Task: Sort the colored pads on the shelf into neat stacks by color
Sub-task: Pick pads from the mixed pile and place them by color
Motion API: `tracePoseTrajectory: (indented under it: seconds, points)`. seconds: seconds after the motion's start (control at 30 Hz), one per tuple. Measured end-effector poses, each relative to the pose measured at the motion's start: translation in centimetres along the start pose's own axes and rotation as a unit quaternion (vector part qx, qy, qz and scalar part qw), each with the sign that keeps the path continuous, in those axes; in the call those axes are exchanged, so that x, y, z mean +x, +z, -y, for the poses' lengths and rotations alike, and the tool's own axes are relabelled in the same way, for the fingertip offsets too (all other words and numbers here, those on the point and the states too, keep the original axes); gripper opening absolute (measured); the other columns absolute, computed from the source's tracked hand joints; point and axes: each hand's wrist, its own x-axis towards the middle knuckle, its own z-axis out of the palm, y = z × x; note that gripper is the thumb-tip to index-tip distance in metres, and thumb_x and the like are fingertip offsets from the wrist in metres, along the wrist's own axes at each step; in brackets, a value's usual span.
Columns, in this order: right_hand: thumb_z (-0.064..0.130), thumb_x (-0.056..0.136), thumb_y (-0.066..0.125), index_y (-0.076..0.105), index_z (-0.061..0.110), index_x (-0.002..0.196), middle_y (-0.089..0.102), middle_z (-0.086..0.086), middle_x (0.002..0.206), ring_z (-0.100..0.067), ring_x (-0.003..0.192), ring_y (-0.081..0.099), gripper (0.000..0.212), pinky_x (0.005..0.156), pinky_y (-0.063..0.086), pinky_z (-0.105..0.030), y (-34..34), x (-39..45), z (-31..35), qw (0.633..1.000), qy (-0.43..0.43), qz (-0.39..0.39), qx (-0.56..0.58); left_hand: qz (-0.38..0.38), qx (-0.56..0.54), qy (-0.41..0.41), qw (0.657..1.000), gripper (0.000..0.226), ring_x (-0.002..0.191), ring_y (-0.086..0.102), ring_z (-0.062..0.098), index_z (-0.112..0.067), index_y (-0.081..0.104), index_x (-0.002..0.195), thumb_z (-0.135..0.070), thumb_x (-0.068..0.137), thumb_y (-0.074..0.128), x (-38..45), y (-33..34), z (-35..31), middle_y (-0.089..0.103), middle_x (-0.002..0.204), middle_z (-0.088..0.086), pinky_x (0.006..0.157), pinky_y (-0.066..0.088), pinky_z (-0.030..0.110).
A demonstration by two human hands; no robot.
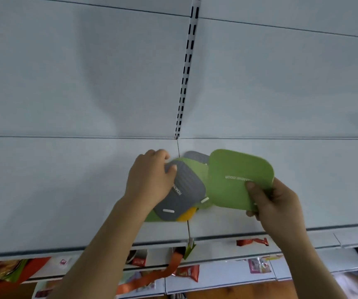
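Meanwhile, right hand (275, 199) pinches green pad (236, 175) — lifted.

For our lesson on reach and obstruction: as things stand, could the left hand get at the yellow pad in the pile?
Probably not directly. The left hand grips the grey pad, which covers most of the yellow pad; only one corner shows.

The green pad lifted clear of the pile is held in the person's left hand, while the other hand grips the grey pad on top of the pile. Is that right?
Not quite. The head view shows the right hand holding the lifted green pad, thumb on its face. It is the left hand that grips the grey pad on top of the pile.
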Motion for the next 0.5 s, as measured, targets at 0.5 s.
tracePoseTrajectory:
  seconds: [0.5]
  points:
    - [0.027,0.101,0.066,0.074,0.03,0.098,0.076,0.007,0.076,-0.013,0.064,0.072,0.008,0.051,0.059,-0.031,1.2,-0.9,-2.1,0.996,0.076,0.016,0.038,0.031,0.04,0.033,0.998,0.012,0.097,0.057,0.024,-0.024,0.062,0.094,-0.034,0.095,0.069,-1.2,-1.1,1.6,0.053,0.099,-0.004,0.075,0.042,0.035]
